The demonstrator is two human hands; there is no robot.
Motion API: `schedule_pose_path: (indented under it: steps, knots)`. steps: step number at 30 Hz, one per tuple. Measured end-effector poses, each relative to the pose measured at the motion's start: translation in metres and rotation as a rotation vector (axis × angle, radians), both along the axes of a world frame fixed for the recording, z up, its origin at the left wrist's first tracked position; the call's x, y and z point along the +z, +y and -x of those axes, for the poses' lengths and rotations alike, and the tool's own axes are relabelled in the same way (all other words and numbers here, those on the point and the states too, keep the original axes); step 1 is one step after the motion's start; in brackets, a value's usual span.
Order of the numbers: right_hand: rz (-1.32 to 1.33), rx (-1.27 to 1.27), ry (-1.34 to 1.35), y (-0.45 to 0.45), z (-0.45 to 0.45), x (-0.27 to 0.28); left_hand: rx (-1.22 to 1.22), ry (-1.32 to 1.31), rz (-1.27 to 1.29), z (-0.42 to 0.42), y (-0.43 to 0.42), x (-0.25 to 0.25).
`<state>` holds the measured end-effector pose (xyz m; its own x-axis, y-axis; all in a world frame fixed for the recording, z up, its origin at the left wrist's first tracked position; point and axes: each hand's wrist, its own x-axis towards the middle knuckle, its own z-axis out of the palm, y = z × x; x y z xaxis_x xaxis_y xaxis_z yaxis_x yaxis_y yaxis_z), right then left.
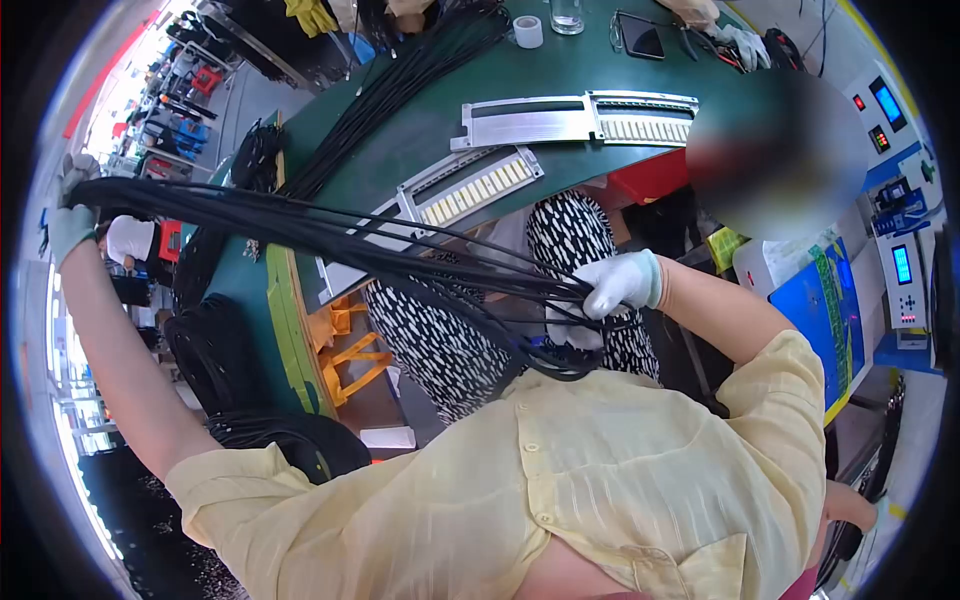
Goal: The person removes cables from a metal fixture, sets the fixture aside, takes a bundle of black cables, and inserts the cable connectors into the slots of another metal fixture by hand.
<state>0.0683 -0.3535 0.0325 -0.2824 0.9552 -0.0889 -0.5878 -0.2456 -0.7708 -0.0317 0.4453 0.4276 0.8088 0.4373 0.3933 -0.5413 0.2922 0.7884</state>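
A thick bundle of black cables (330, 238) stretches between my two gloved hands, across my lap and the table's near edge. My left hand (75, 200), far out at the left, is closed around one end of the bundle. Close to my body, my right hand (615, 285) in a white glove grips the other end, where the cables spread and loop below it. Metal frames with rows of pale yellow pieces lie beyond the cables: one frame (470, 190) near the table edge, another frame (580, 120) farther back.
More black cables (385, 95) run over the green table (400, 150). Coiled black cables (215, 345) lie at the left. A tape roll (528, 32), a glass (567, 15) and a phone (640, 36) stand at the back. Devices with blue displays (902, 264) are at the right.
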Motion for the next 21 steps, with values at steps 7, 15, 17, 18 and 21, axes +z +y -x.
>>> schedule_pose_path:
  steps: [7, 15, 17, 18, 21]
  knots:
    - [0.12, -0.665, -0.006, -0.02, -0.009, 0.034, 0.562, 0.25, -0.132, 0.016, -0.106, -0.044]
    - [0.08, -1.104, -0.5, -0.059, -0.013, 0.181, 0.52, 0.283, -0.021, 0.057, -0.115, -0.179]
    - [-0.199, -1.468, -1.122, -0.043, -0.03, 0.208, 0.503, 0.328, 0.273, 0.053, -0.135, -0.22]
    - [-0.006, -1.32, -1.145, -0.051, -0.041, 0.234, 0.488, 0.389, 0.389, 0.051, -0.133, -0.238]
    - [-0.168, -1.277, -1.521, 0.025, -0.007, 0.331, 0.392, 0.793, 0.312, 0.053, -0.205, -0.247]
